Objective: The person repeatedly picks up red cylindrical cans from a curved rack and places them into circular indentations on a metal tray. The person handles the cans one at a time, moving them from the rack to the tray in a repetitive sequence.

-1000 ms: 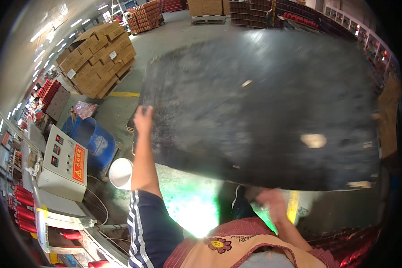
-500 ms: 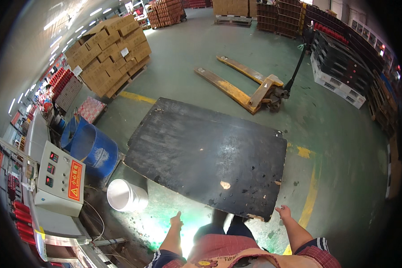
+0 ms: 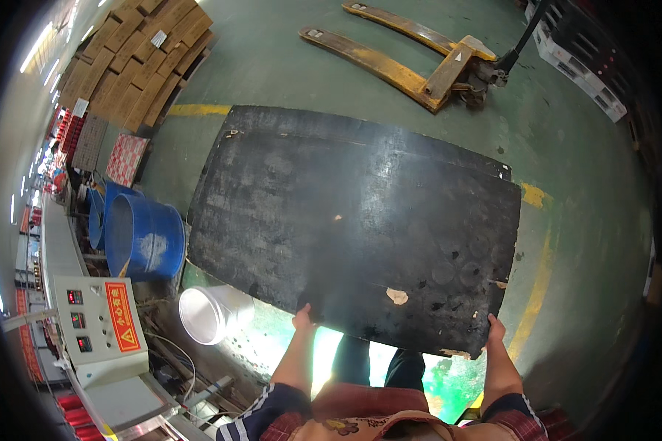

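Note:
A large black board point(image 3: 301, 213), scuffed and chipped along its rim, lies flat before me. Another black board point(image 3: 419, 140) shows from under its far edge. My left hand point(image 3: 302, 317) is closed on the near edge, thumb on top and the other fingers hidden beneath. At the near right corner my right hand point(image 3: 496, 329) grips the right edge, its fingers partly hidden by the board. Bare tan patches mark the surface between the hands.
A white bucket point(image 3: 224, 312) stands beside the board's near left corner, with blue drums point(image 3: 154, 235) behind it. Left is a control box point(image 3: 99, 323) with a red label. Beyond the board sit a yellow pallet jack point(image 3: 390, 62) and stacked cartons point(image 3: 132, 62).
Both hands have come from beside the board onto its edges and taken hold of it. The top board has shifted off the one below, toward me. The view has tilted down.

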Available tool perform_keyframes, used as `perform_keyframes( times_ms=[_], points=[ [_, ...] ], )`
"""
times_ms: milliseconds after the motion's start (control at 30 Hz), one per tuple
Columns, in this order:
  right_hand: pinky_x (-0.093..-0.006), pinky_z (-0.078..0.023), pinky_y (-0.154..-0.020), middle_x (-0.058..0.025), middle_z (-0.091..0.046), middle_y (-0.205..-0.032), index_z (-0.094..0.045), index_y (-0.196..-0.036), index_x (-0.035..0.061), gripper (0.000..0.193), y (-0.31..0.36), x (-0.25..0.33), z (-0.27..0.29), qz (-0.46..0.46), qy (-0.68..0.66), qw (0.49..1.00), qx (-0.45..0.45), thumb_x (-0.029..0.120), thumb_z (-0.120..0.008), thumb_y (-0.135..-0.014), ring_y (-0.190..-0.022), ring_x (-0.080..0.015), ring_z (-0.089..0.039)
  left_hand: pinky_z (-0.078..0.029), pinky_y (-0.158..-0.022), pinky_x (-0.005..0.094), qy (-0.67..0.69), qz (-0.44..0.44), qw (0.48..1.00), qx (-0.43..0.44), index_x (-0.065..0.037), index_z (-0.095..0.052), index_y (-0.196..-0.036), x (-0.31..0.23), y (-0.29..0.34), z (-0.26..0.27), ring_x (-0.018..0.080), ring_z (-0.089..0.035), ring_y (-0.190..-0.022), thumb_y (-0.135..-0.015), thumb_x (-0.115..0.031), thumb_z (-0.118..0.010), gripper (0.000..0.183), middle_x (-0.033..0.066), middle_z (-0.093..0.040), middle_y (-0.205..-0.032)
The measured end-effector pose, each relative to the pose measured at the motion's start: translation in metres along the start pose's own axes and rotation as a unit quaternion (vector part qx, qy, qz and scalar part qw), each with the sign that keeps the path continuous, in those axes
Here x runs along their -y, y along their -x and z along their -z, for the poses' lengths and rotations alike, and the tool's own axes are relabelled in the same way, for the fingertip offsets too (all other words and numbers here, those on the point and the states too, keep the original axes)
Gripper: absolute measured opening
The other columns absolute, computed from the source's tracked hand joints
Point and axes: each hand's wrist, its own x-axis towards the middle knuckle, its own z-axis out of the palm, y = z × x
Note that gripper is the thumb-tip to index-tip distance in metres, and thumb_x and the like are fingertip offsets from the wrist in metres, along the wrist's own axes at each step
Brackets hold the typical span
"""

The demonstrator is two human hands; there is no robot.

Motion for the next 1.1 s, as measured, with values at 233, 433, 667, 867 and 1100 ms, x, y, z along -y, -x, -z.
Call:
perform_keyframes(
  times_ms=[233, 433, 667, 867, 1100],
  points=[
    [-0.0332, -0.048, -0.075, -0.0055, -0.067, -0.085, -0.069, -0.099, 0.0011, 0.021, 0.008, 0.013, -0.045, -0.013, 0.087, 0.995, 0.054, 0.017, -0.064, -0.087, -0.078, -0.0182, -0.062, -0.055, -0.073, 0.0496, -0.038, -0.082, 0.994, 0.063, -0.001, -0.057, -0.114, -0.051, -0.032, -0.022, 0.0295, -0.062, -0.087, -0.089, -0.015, -0.067, 0.031, 0.0141, -0.061, -0.106],
    [-0.0386, -0.049, -0.078, -0.0189, -0.07, -0.092, -0.067, -0.106, -0.0018, 0.029, 0.034, 0.032, -0.097, 0.113, 0.311, 0.944, -0.025, 0.02, -0.065, -0.087, -0.086, -0.0319, -0.067, -0.056, -0.067, 0.0432, -0.088, -0.108, 0.99, 0.024, -0.002, -0.058, -0.112, -0.077, -0.063, -0.049, 0.0281, -0.064, -0.085, -0.09, -0.008, -0.062, 0.023, 0.0118, -0.062, -0.104],
    [-0.0408, -0.05, -0.078, -0.0206, -0.07, -0.088, -0.069, -0.098, -0.0015, 0.028, 0.028, 0.04, -0.131, 0.078, 0.309, 0.946, 0.064, 0.023, -0.065, -0.084, -0.088, -0.0343, -0.068, -0.051, -0.087, 0.0488, -0.174, -0.112, 0.977, 0.056, -0.003, -0.047, -0.135, -0.078, -0.042, -0.026, 0.0396, -0.051, -0.12, -0.093, -0.027, -0.06, 0.05, 0.0182, -0.044, -0.142],
    [-0.0276, -0.048, -0.064, 0.0038, -0.051, -0.087, -0.055, -0.135, 0.009, 0.047, 0.043, 0.071, -0.148, 0.05, -0.041, 0.98, 0.188, 0.013, -0.062, -0.089, -0.078, -0.0083, -0.051, -0.055, -0.079, 0.0406, -0.467, -0.235, 0.823, 0.223, -0.004, -0.05, -0.133, -0.082, -0.008, -0.042, 0.0308, -0.066, -0.101, -0.095, -0.026, -0.054, 0.044, 0.0167, -0.062, -0.124],
    [-0.0297, -0.053, -0.075, -0.0034, -0.06, -0.118, -0.058, -0.132, 0.0115, 0.038, 0.161, 0.11, -0.016, 0.123, -0.166, 0.978, 0.004, 0.014, -0.054, -0.095, -0.096, -0.0134, -0.061, -0.051, -0.069, 0.0343, -0.483, -0.142, 0.699, 0.507, -0.014, -0.066, -0.105, -0.019, 0.074, -0.161, 0.0152, -0.061, -0.075, -0.091, -0.026, -0.06, 0.019, 0.0033, -0.067, -0.094]
  ],
)
